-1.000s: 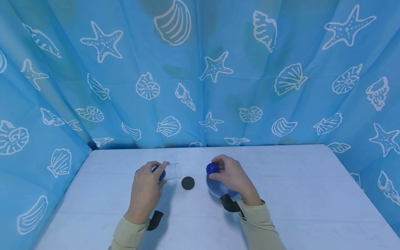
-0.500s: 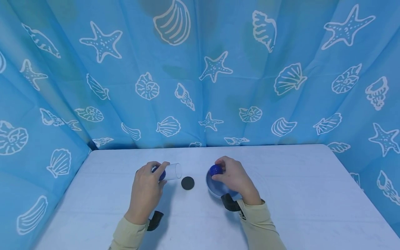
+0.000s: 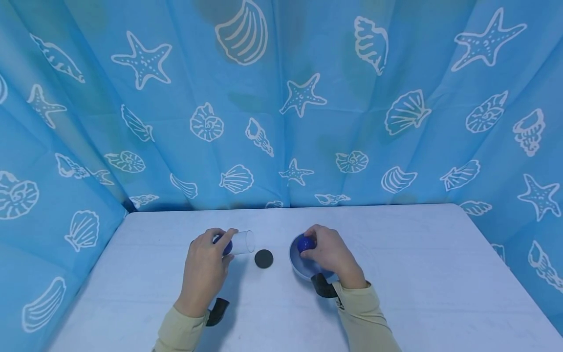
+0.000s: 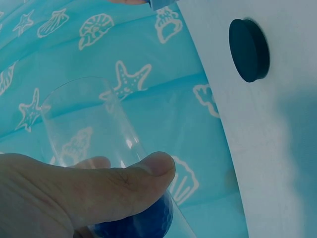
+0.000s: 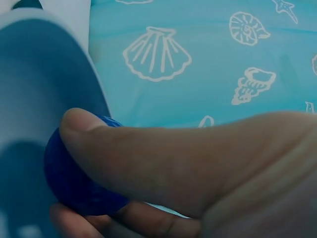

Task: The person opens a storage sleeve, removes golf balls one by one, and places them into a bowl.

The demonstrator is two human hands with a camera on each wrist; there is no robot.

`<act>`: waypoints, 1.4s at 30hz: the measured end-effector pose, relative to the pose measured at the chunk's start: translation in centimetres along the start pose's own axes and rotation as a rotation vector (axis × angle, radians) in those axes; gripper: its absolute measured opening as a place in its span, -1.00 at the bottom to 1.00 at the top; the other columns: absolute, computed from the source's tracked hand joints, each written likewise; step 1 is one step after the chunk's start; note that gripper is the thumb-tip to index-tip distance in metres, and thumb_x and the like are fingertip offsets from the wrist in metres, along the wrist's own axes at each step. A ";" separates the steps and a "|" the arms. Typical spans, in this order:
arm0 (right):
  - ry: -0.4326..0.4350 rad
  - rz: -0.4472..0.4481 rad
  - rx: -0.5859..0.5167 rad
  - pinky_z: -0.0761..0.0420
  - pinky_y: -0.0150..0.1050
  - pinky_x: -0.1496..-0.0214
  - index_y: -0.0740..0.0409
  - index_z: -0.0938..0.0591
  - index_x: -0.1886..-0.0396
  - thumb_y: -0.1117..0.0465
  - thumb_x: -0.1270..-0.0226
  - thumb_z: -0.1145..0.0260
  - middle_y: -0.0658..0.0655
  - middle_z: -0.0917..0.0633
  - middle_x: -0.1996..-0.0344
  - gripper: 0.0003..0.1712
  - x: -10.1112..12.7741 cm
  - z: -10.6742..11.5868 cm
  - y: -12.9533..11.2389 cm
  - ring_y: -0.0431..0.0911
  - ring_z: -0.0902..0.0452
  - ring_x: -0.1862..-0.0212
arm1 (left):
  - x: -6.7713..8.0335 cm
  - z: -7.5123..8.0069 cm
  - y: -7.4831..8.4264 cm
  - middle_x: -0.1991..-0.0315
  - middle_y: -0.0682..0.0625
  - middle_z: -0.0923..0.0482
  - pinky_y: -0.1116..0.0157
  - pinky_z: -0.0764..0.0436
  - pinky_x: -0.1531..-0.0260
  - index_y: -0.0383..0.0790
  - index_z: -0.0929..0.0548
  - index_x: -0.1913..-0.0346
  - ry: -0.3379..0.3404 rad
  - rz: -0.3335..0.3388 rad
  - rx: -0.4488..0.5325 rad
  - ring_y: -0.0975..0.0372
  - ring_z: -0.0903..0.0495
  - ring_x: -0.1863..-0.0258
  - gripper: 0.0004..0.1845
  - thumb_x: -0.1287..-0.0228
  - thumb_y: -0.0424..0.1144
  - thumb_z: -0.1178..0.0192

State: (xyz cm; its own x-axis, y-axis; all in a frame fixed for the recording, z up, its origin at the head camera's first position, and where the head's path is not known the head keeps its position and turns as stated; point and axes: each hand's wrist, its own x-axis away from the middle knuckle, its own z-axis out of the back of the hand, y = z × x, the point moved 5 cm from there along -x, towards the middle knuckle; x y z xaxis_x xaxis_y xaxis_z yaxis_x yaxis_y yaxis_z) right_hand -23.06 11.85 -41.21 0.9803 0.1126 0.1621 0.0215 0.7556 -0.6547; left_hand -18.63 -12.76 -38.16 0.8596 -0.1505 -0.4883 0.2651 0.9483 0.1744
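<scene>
My left hand (image 3: pixel 203 276) grips a clear tube (image 3: pixel 243 242) that lies sideways, its mouth facing right. Inside the tube, under my fingers, is a dark blue dimpled golf ball (image 4: pixel 143 220). My right hand (image 3: pixel 331 252) pinches another blue golf ball (image 3: pixel 304 244) between thumb and fingers, at the left inner side of a blue bowl (image 3: pixel 301 265). The right wrist view shows this ball (image 5: pixel 69 173) close to the bowl wall; whether it touches is unclear. Between the hands a round black lid (image 3: pixel 264 259) lies on the table.
The white table (image 3: pixel 418 274) ends at a blue curtain (image 3: pixel 281 122) with shell and starfish prints, behind and at both sides. Black wrist mounts (image 3: pixel 323 286) stick out from both sleeves.
My right hand has carried its golf ball rightward and down, from above the bowl's far-left rim to within the bowl. My left hand and the tube stay nearly still.
</scene>
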 end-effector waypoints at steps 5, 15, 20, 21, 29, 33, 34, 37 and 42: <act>-0.015 -0.005 0.016 -0.60 0.09 -0.14 0.30 -0.59 -0.14 0.30 -0.21 -0.50 0.28 -0.67 -0.01 -0.50 -0.1 -0.4 0.2 0.12 -0.59 -0.10 | 0.0 0.0 0.0 0.04 -0.25 -0.62 -0.09 -0.57 -0.10 -0.16 -0.70 -0.12 0.000 0.000 0.001 -0.13 -0.62 0.06 -0.33 0.19 -0.42 -0.65; -0.033 -0.036 0.061 -0.62 0.09 -0.09 0.26 -0.61 -0.10 0.31 -0.17 -0.53 0.29 -0.66 -0.04 -0.51 -0.3 -1.0 0.8 0.14 -0.59 -0.11 | 0.0 -0.1 0.1 0.03 -0.26 -0.62 -0.11 -0.57 -0.10 -0.16 -0.71 -0.12 -0.011 0.010 -0.006 -0.13 -0.62 0.04 -0.35 0.17 -0.42 -0.64; -0.050 -0.033 0.071 -0.64 0.04 -0.06 0.26 -0.62 -0.06 0.34 -0.14 -0.54 0.27 -0.67 -0.01 -0.52 -0.3 -1.2 1.0 0.11 -0.59 -0.07 | 0.0 -0.1 0.1 0.04 -0.26 -0.62 -0.11 -0.57 -0.10 -0.16 -0.71 -0.12 -0.009 0.005 -0.002 -0.13 -0.62 0.05 -0.35 0.17 -0.42 -0.64; -0.053 -0.031 0.074 -0.64 0.04 -0.06 0.26 -0.62 -0.05 0.34 -0.13 -0.54 0.27 -0.66 -0.01 -0.53 -0.3 -1.3 1.0 0.11 -0.59 -0.08 | 0.0 -0.1 0.1 0.04 -0.26 -0.62 -0.11 -0.57 -0.10 -0.16 -0.71 -0.12 -0.008 0.003 -0.001 -0.13 -0.62 0.05 -0.35 0.17 -0.42 -0.64; -0.061 -0.043 0.049 -0.67 0.02 -0.01 0.23 -0.61 -0.08 0.33 -0.12 -0.55 0.24 -0.66 -0.02 -0.50 -0.3 -1.5 0.8 0.09 -0.59 -0.04 | 0.0 0.0 0.1 0.04 -0.26 -0.62 -0.12 -0.57 -0.09 -0.17 -0.71 -0.11 -0.002 -0.005 -0.002 -0.13 -0.62 0.06 -0.35 0.18 -0.42 -0.65; -0.051 -0.041 0.032 -0.68 0.00 0.01 0.21 -0.60 -0.11 0.34 -0.13 -0.55 0.21 -0.67 -0.01 -0.48 -0.2 -1.4 0.7 0.06 -0.60 -0.01 | 0.1 0.0 0.0 0.04 -0.26 -0.62 -0.11 -0.57 -0.10 -0.17 -0.71 -0.11 -0.003 -0.005 -0.003 -0.13 -0.63 0.06 -0.34 0.19 -0.42 -0.65; -0.049 -0.038 0.033 -0.68 0.00 0.01 0.21 -0.60 -0.11 0.34 -0.12 -0.55 0.21 -0.67 0.00 -0.48 -0.2 -1.3 0.6 0.06 -0.60 0.00 | 0.1 0.0 0.0 0.04 -0.26 -0.62 -0.11 -0.57 -0.10 -0.16 -0.71 -0.11 -0.004 -0.004 -0.003 -0.13 -0.63 0.06 -0.34 0.19 -0.41 -0.65; -0.050 -0.035 0.040 -0.68 -0.01 0.02 0.21 -0.60 -0.11 0.34 -0.13 -0.54 0.20 -0.67 0.00 -0.48 -0.2 -1.3 0.7 0.05 -0.60 0.00 | 0.1 0.0 0.0 0.04 -0.25 -0.62 -0.11 -0.57 -0.09 -0.16 -0.71 -0.12 -0.006 -0.003 -0.001 -0.13 -0.63 0.06 -0.34 0.19 -0.41 -0.65; -0.054 -0.027 0.046 -0.67 0.01 -0.02 0.22 -0.59 -0.15 0.34 -0.15 -0.53 0.20 -0.67 -0.04 -0.45 -0.2 -1.3 0.7 0.06 -0.59 -0.04 | 0.1 0.0 0.0 0.04 -0.25 -0.62 -0.10 -0.57 -0.09 -0.15 -0.71 -0.13 -0.005 -0.005 0.003 -0.13 -0.63 0.07 -0.34 0.17 -0.41 -0.65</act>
State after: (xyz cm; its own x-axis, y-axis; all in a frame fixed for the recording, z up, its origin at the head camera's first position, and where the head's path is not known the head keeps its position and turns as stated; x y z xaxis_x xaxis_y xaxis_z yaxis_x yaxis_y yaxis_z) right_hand -22.97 11.54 -42.66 0.9676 0.1256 0.2191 0.0371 0.7873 -0.6154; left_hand -18.59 -12.73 -38.20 0.8604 -0.1567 -0.4850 0.2706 0.9468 0.1743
